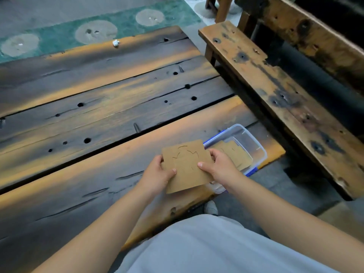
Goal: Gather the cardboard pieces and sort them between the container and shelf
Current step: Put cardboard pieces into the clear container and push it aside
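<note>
Both hands, left [157,175] and right [220,167], pinch the card [186,166] by its edges, level, ready for the container [254,142] alongside.

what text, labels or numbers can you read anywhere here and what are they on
None: no readable text anywhere in this view.
The cardboard piece held by the left hand and right hand shows only cut lines, no print.
The cardboard inside the clear container is plain too.
The wooden table, the bench and the green rug carry no lettering.
</note>
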